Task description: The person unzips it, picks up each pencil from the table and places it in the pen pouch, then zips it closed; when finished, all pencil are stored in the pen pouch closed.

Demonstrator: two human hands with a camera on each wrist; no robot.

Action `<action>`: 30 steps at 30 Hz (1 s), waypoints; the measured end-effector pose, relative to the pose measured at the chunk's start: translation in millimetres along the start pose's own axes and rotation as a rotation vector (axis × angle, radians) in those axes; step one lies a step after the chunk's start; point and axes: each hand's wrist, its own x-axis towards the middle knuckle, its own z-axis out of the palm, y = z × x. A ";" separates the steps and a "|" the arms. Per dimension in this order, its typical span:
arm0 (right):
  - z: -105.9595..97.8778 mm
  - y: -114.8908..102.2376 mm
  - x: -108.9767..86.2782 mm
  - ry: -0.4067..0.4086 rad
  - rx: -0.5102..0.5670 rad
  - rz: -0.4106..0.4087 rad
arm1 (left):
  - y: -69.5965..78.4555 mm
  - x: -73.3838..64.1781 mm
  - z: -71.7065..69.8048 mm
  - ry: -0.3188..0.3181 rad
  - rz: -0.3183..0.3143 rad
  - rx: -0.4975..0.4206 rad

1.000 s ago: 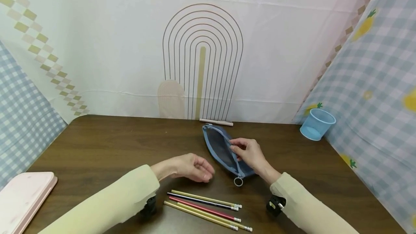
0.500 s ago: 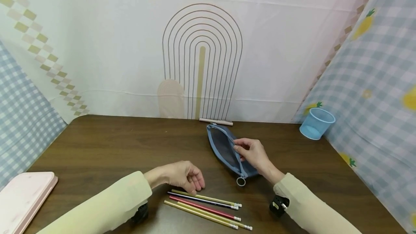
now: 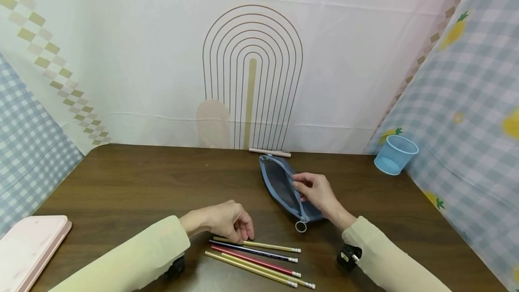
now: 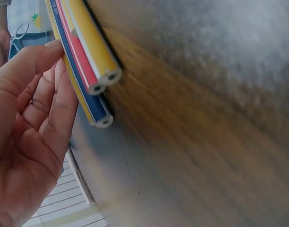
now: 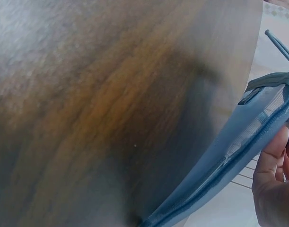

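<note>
My left hand [image 3: 229, 222] pinches the farthest gold pencil [image 3: 271, 246] between thumb and fingertips, near its unerasered end. Beside it lie a dark blue pencil [image 3: 259, 252], a red pencil [image 3: 259, 262] and two more gold pencils, all with white erasers toward the right. In the left wrist view the pencils' ends, such as the blue pencil [image 4: 97, 106], show close by my left hand [image 4: 30, 123]. My right hand [image 3: 318, 193] grips the near rim of a blue zippered pencil pouch [image 3: 279, 188], holding its mouth apart. A ring pull [image 3: 301, 226] hangs at the pouch's front corner.
A light blue cup [image 3: 395, 157] stands at the table's back right corner. Behind the pouch, a thin white stick [image 3: 269, 152] lies along the back edge. A pale pink case [image 3: 34, 247] sits at the left. Patterned cloth hangs behind and at both sides.
My left hand has moved left and toward me, down onto the farthest gold pencil, which has shifted slightly away from the blue one. My right hand and the pouch have slid a little right.
</note>
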 end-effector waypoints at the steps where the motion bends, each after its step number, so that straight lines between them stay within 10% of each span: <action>1: -0.1 0.1 0.3 0.000 -0.002 0.002 | -0.4 0.1 -0.9 0.001 0.014 0.034; 15: 2.2 0.2 0.2 0.001 0.015 -0.012 | -2.9 -11.8 -25.8 -0.006 0.012 0.133; 22: 3.0 -0.6 1.3 0.004 0.017 -0.013 | -5.5 -10.0 -42.5 0.047 -0.179 -0.210; 30: 5.4 -4.1 0.2 -0.021 0.026 -0.024 | -2.6 15.6 -30.1 0.253 -0.269 -0.697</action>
